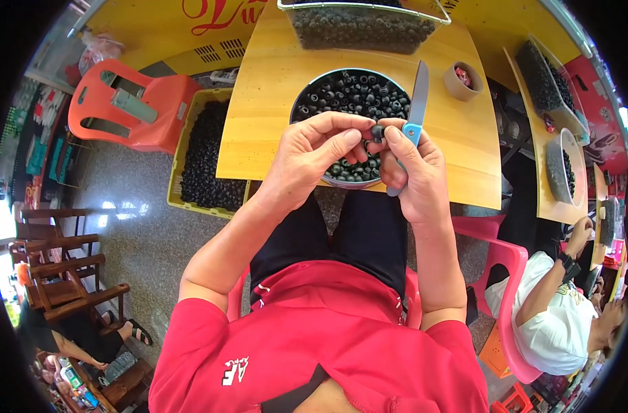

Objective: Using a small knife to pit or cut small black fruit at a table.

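Large red lettering (pixel 221 14) is carried on the yellow wall (pixel 149 41) behind the table (pixel 259 82), cut off by the picture's upper edge, and a small black-and-white print (pixel 235 370) is borne on the chest of the red shirt (pixel 314 310). Print is also seen on the white shirt (pixel 551 330) of a person seated at the right, too turned to be made out. Above a round tub (pixel 352 184) filled with dark round pieces, the hands are brought together at the fingertips. One dark piece (pixel 377 133) is held up there, between the left fingertips and the right thumb. The left hand (pixel 321 141) is half curled, with thumb and index finger drawn close; whether the piece is gripped by them or only touched cannot be told. By the right hand (pixel 414 162) the blue handle of a knife (pixel 419 96) is clasped, its blade pointed up and away, while the thumb is pressed near the piece. More dark pieces are contained in a clear bin (pixel 362 45) and a yellow crate (pixel 204 208).
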`<state>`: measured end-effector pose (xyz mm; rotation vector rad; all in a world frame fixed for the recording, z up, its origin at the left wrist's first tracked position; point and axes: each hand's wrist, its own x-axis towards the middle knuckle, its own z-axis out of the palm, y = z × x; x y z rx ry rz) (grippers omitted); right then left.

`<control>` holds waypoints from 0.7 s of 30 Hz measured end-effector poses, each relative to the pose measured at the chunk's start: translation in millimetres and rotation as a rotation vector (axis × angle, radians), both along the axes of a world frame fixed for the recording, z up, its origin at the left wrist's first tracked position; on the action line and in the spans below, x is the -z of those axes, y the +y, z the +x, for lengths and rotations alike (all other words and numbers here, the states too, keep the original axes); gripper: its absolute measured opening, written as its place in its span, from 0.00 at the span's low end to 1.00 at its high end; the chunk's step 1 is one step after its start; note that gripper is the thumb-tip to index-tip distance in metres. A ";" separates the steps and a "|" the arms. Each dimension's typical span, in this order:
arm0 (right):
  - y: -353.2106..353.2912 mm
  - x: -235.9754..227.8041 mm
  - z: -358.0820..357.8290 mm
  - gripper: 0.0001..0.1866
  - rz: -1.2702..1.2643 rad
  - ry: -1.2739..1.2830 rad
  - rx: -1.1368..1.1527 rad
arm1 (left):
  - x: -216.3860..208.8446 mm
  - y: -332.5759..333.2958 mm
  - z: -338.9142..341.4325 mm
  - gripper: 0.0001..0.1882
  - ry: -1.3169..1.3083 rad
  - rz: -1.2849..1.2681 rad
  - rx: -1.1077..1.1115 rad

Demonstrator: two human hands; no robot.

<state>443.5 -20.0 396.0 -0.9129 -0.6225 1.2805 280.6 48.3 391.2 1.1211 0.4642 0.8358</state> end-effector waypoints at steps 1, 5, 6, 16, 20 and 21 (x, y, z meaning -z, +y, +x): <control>0.1 0.4 -0.2 0.11 -0.001 -0.001 -0.001 | -0.9 0.0 0.5 0.12 0.021 0.015 -0.004; -0.3 -0.7 -1.7 0.11 0.005 -0.038 0.011 | 1.1 1.8 0.8 0.12 0.043 0.045 -0.001; -0.4 -1.5 -2.4 0.11 0.003 -0.050 0.014 | -0.3 1.2 0.8 0.12 0.042 0.045 -0.001; -3.6 0.3 -6.7 0.10 0.067 -0.209 0.071 | 3.8 -2.0 7.8 0.13 0.038 0.201 -0.094; -3.3 -3.0 -6.0 0.10 0.038 -0.202 0.035 | 2.3 -4.7 6.4 0.13 -0.018 0.162 -0.092; -3.6 -3.1 -6.3 0.10 0.028 -0.225 0.048 | 0.1 -5.8 5.7 0.13 -0.018 0.163 -0.088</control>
